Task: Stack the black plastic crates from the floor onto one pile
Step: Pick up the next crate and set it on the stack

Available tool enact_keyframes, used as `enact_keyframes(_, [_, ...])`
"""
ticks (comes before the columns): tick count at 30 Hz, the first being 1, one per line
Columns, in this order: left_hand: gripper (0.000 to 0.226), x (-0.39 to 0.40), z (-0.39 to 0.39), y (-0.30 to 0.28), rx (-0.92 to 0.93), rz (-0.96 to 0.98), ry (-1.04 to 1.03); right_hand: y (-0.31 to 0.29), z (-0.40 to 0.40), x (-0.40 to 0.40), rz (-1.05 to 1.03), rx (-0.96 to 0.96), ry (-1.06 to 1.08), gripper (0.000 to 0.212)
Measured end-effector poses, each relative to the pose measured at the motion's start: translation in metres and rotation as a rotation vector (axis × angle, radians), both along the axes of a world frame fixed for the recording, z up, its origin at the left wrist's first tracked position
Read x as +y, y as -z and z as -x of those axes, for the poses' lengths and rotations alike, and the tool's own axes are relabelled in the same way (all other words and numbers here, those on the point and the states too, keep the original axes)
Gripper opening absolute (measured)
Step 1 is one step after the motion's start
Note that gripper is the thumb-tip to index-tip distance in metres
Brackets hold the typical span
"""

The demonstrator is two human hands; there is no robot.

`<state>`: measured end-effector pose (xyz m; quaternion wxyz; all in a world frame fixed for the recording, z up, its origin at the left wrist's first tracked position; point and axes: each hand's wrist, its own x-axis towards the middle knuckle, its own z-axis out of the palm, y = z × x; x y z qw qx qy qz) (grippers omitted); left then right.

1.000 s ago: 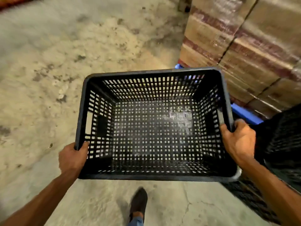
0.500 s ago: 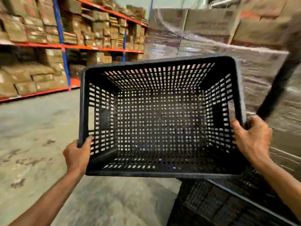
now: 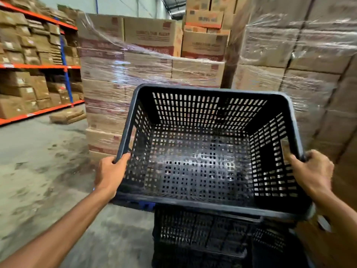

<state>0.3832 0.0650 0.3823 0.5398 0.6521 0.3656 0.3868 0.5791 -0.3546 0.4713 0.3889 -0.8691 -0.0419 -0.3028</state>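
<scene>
The crate (image 3: 210, 151) has swung across from open floor to just above the pile (image 3: 202, 235) at lower centre, so lowering it on looks like the next step. The left hand (image 3: 110, 173) and right hand (image 3: 311, 171) are each closed on a side rim, holding it up. Print on the wrapped boxes (image 3: 152, 33) behind is too blurred to read.

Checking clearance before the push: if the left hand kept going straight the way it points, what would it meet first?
Probably the shrink-wrapped pallet of cardboard boxes ahead. The left hand, its grip closed on the black perforated plastic crate, points forward and slightly up; depth is unclear.
</scene>
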Motion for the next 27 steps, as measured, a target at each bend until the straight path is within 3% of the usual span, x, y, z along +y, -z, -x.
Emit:
enact_keyframes(3, [0.055, -0.003, -0.045, 0.002, 0.024, 0.043, 0.06, 0.019, -0.032, -0.01, 0.018, 0.045, 0.046, 0.035])
enact_keyframes(7, [0.028, -0.014, -0.088, 0.0, 0.077, 0.057, 0.13, 0.034, -0.083, -0.008, 0.059, 0.135, 0.052, 0.039])
enact_keyframes(12, [0.021, -0.007, -0.139, 0.015, 0.215, 0.004, 0.198, 0.046, -0.133, -0.006, 0.115, 0.278, 0.032, 0.027])
enact_keyframes(16, [0.019, -0.002, -0.156, 0.024, 0.347, -0.003, 0.169, 0.044, -0.158, 0.007, 0.26, 0.393, -0.122, 0.009])
enact_keyframes(19, [0.028, -0.005, -0.162, 0.023, 0.355, 0.008, 0.119, 0.056, -0.175, 0.009, 0.391, 0.442, -0.134, 0.029])
enact_keyframes(27, [0.041, -0.018, -0.185, -0.025, 0.382, -0.151, 0.11, 0.053, -0.191, -0.007, 0.217, 0.472, -0.105, 0.031])
